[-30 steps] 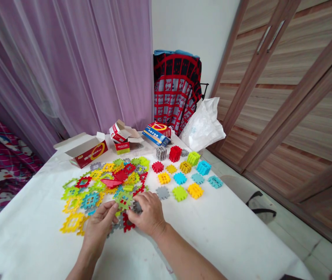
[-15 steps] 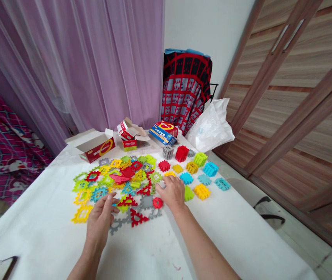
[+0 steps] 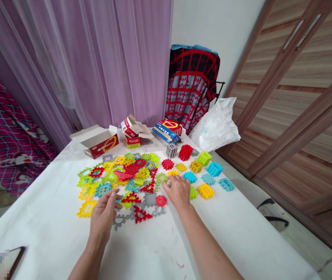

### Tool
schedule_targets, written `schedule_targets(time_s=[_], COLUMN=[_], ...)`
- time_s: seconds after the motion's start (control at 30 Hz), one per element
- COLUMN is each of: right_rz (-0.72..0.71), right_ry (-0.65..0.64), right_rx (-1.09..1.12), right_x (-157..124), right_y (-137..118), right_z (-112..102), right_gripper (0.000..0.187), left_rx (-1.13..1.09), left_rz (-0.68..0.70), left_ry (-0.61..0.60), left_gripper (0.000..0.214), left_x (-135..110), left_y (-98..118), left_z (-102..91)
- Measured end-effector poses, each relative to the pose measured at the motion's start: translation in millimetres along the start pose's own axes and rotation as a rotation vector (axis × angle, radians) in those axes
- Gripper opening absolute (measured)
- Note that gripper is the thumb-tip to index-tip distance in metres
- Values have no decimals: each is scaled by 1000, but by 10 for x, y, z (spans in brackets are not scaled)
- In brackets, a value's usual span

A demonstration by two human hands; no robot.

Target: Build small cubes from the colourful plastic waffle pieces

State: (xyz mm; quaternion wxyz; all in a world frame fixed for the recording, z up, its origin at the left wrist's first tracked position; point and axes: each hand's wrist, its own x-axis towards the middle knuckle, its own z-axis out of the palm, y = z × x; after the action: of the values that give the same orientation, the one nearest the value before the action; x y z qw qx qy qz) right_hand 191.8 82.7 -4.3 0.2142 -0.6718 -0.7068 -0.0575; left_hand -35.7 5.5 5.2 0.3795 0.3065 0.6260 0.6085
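My left hand (image 3: 103,212) hovers at the near left edge of a heap of interlocking plastic pieces, fingers loosely bent and apart, nothing in them. Beside its fingertips lie a grey piece (image 3: 125,219) and a red triangle (image 3: 141,214). My right hand (image 3: 179,190) is right of the heap, thumb and fingers apart and pointing down. A green square piece (image 3: 193,192) is partly hidden behind it, and a round red piece (image 3: 161,200) lies to its left. On top of the heap is a red boat-like piece (image 3: 123,175).
Stacked pieces sorted by colour, such as a blue stack (image 3: 214,168) and a yellow block (image 3: 205,191), stand at the right. Opened cartons (image 3: 102,146) and a blue box (image 3: 166,133) line the back. A white plastic bag (image 3: 215,124) sits at the right edge, a phone (image 3: 11,264) front left.
The camera view has turned slightly left, so everything appears shifted to the right. Both hands keep nearly the same pose and place over the table.
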Motion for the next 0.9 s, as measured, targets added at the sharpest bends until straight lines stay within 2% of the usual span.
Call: schedule_targets(time_s=[0.2,0.4,0.53,0.63,0.73,0.9], right_rz=[-250,-346,-465,-388,-289,-302], right_ry=[-50,-79,-69,-51,-86,-196], right_rx=[54,126,238,229,135,69], right_x=[-143,-285,-338,-280,-176,-68], right_y=[-182,-456,-504,-420,-300,-229], right_z=[-13,41,67,55,17,-40], right_gripper=[16,11,14,17,14,16], left_rx=[3,4,-24,-26,-15,-12], left_rz=[-13,-3,-21,-18,0,-14], left_ry=[1,5,11,18,13,6], left_gripper=[63,61,60,60,61,62], left_x=[-2,-20,-28,-17,-2,9], left_y=[16,52,78,63,33,-8], left_z=[15,21,14,-1,-12,-7])
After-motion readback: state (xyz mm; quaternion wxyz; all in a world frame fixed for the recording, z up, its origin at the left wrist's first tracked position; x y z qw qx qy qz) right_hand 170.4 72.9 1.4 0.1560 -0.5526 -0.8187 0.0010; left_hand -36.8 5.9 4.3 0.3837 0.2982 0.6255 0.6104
